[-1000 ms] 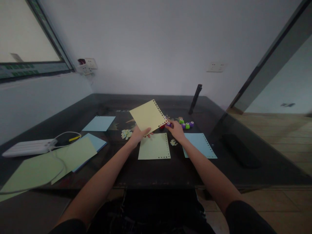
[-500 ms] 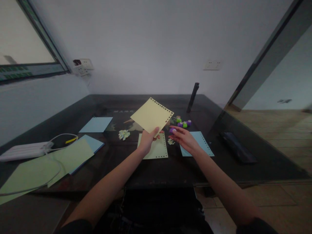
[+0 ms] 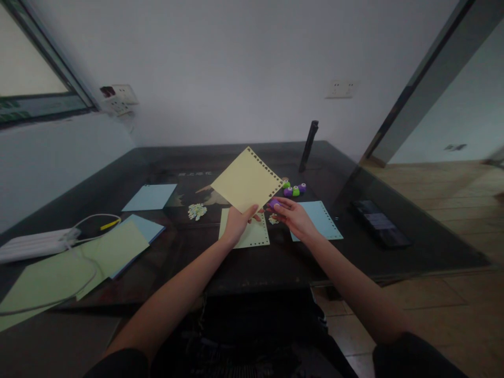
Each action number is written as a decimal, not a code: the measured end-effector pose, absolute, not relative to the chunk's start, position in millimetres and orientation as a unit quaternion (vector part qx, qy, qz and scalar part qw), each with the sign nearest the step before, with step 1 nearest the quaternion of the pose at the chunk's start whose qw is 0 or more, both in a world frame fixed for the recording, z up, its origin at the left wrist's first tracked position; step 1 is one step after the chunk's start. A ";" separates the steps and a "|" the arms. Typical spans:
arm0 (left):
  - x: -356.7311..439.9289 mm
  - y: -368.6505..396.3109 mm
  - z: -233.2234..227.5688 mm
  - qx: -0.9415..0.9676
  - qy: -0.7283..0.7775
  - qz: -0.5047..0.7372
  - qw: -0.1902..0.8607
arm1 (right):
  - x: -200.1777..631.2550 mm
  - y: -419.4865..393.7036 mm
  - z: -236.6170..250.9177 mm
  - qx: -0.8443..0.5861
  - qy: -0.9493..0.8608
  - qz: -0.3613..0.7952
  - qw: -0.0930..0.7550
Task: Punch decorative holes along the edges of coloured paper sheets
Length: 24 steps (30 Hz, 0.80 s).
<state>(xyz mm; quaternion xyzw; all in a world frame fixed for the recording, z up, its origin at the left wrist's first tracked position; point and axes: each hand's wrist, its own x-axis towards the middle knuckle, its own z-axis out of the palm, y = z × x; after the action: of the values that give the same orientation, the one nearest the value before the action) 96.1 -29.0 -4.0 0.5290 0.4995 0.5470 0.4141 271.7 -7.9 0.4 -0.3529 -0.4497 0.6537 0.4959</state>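
Within the pinching left grip (image 3: 236,226), the sheet (image 3: 247,181) seems light, bendable, best edge-held; the right grip (image 3: 295,217) holds a punch (image 3: 273,203).

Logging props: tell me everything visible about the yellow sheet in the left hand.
The yellow sheet is pale, four-cornered and looks like thin paper or card. Small holes line its upper-right edge, with a few more on the lower-right edge by the right corner. It is held above the table, turned like a diamond, the left hand pinching it near the bottom corner, thumb on the near face. Whether the purple piece in the right hand touches it is unclear.
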 end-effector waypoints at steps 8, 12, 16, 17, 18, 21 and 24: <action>97.4 -29.5 -7.9 0.557 0.512 0.525 0.390 | 267.8 -4.3 -5.4 -0.359 -0.430 0.642 0.524; 96.6 -29.4 -8.3 0.569 0.520 0.519 0.369 | 267.1 -5.0 -5.3 -0.349 -0.420 0.653 0.525; 97.1 -29.2 -7.3 0.563 0.512 0.527 0.380 | 267.0 -5.7 -5.4 -0.350 -0.426 0.649 0.525; 97.4 -29.3 -6.8 0.562 0.511 0.527 0.382 | 267.0 -5.9 -5.3 -0.351 -0.429 0.646 0.524; 97.8 -29.5 -6.4 0.562 0.511 0.527 0.381 | 267.0 -6.0 -5.3 -0.353 -0.433 0.644 0.523; 98.5 -30.2 -5.6 0.564 0.518 0.522 0.376 | 266.9 -5.8 -5.5 -0.359 -0.442 0.635 0.522; 98.2 -30.6 -6.0 0.566 0.519 0.518 0.375 | 266.6 -5.2 -6.2 -0.364 -0.437 0.635 0.522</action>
<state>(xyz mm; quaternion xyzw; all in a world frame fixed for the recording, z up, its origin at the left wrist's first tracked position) 98.2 -30.6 -6.0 0.5664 0.5195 0.5183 0.3751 266.6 -5.2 -6.2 -0.3636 -0.4374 0.6353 0.5224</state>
